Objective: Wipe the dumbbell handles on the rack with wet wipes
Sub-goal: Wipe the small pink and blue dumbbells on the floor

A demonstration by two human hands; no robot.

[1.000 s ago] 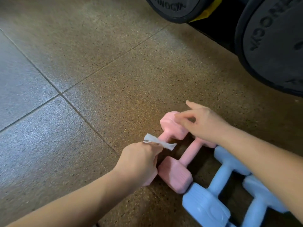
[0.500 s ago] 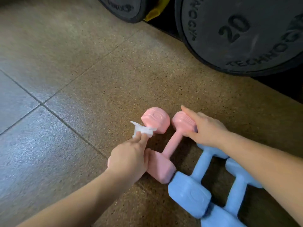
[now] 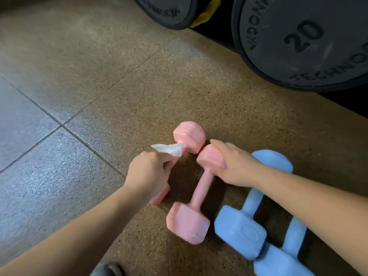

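The left pink dumbbell point(image 3: 189, 137) lay on the floor point(image 3: 123, 100) in front of you, its handle hidden inside your left hand point(image 3: 149, 174). That hand's fingers point(image 3: 169, 162) were clenched on a white wet wipe point(image 3: 169, 149), whose loose end stuck out of the fist beside the dumbbell's far head. Whether the wipe went round the handle could not be told.

Just to its right lay the right pink dumbbell point(image 3: 201, 189), the two far heads nearly touching. Your right hand point(image 3: 237, 166) grasped its far head, fingers over the top and thumb against the side. Its handle and near head were uncovered. Two blue dumbbells point(image 3: 239, 232) lay side by side close against it on the right, under your right forearm. You had open floor to the left and ahead of the pink pair.

Half a second before, the left pink dumbbell's far head showed its round end face; now its ribbed side faced up. The wipe's end had gone from upright to pointing left. Your right hand had stayed on the same head.

The floor was speckled brown tile with dark seams. At the back stood a black weight plate point(image 3: 298, 42) marked 20 and a second weight plate point(image 3: 165, 10) to its left, with a yellow piece point(image 3: 207, 11) between them.
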